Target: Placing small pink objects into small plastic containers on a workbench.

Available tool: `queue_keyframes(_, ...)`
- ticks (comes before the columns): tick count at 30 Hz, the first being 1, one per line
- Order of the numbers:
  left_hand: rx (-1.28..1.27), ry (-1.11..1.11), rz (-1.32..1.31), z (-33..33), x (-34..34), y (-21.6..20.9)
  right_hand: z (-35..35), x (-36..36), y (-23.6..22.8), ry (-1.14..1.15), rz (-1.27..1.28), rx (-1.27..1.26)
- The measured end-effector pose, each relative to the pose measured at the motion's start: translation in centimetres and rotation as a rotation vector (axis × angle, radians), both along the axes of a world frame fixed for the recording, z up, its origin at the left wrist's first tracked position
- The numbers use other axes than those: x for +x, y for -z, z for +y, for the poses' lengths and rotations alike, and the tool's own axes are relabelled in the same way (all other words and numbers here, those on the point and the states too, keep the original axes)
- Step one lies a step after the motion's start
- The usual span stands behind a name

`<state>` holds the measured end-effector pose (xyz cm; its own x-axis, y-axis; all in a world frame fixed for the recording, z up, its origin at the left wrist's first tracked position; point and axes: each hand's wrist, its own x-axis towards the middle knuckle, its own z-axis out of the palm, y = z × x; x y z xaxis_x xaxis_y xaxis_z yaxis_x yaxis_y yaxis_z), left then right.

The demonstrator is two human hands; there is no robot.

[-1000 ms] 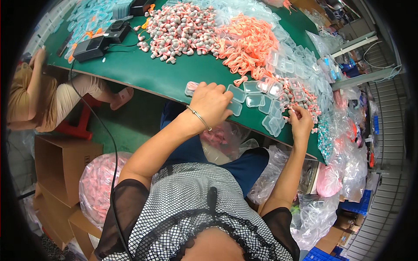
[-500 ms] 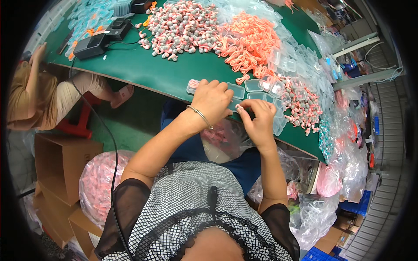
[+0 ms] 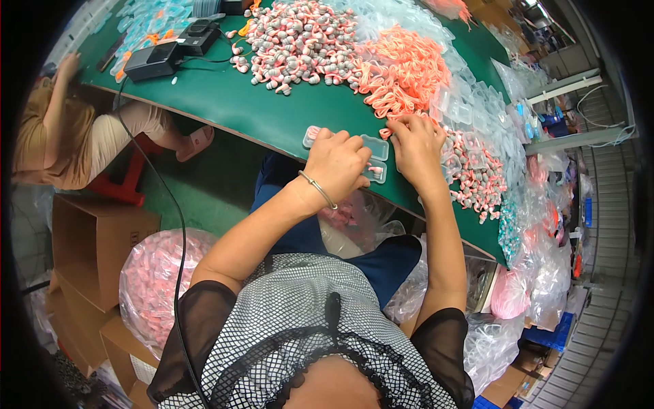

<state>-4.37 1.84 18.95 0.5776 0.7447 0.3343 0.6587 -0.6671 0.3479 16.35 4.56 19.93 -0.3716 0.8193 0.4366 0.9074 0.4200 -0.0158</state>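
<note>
My left hand (image 3: 337, 161) is closed over a small clear plastic case at the table's front edge. The case's lid (image 3: 374, 147) lies open, and small pink-and-grey plugs (image 3: 375, 170) sit in its near half. Just beyond my left knuckles, a clear compartment (image 3: 311, 136) with something pink in it shows; whether it belongs to the same case is hidden. To the right, my right hand (image 3: 417, 146) reaches forward with bent fingers, its fingertips at a small looped orange cord bundle (image 3: 385, 133) in front of the large orange cord pile (image 3: 405, 68).
A heap of pink-and-grey plugs (image 3: 300, 44) lies on the green table (image 3: 231, 112). More plugs (image 3: 477, 170) and clear cases (image 3: 470, 102) spread at right. Black power adapters (image 3: 153, 61) stand at left, their cable hanging down. Another person (image 3: 68, 136) sits at left, beyond cardboard boxes (image 3: 102, 238).
My right hand has moved forward and right, from beside the open case to the orange cord. The plugs in the case now show. My left hand stays on the case.
</note>
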Motion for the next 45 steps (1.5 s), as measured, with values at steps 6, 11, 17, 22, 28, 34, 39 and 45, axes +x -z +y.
queue_keyframes(6, 0.026, -0.012, -0.019, -0.1, -0.3, -0.2, 1.0, 0.6, -0.5, -0.053, -0.083, -0.086)
queue_keyframes(11, 0.001, -0.047, -0.066, -0.3, -0.7, 0.0, -1.0, -0.2, -1.9, -0.172, 0.28, -0.049)
queue_keyframes(17, -0.011, -0.083, -0.118, -0.6, -0.3, -0.7, -4.1, -1.3, -0.9, -0.262, 0.39, -0.183)
queue_keyframes(22, 0.024, -0.062, -0.107, -0.4, -0.4, -0.2, -4.4, -1.8, 0.1, -0.24, 0.321, -0.161)
queue_keyframes(28, 0.02, -0.056, -0.072, -0.6, -0.5, 0.2, -3.2, -0.9, -0.8, -0.192, 0.304, -0.174)
queue_keyframes(34, 0.022, -0.059, -0.066, -0.5, -0.5, 0.1, -1.3, -0.6, -0.1, -0.094, 0.095, -0.123)
queue_keyframes(39, -0.03, -0.1, -0.113, -0.7, -0.4, -0.3, -2.0, -0.9, -0.8, -0.091, 0.224, -0.157)
queue_keyframes(45, 0.032, -0.1, -0.223, -0.7, -0.3, -0.2, -3.4, -1.1, -0.6, -0.184, 0.355, -0.071)
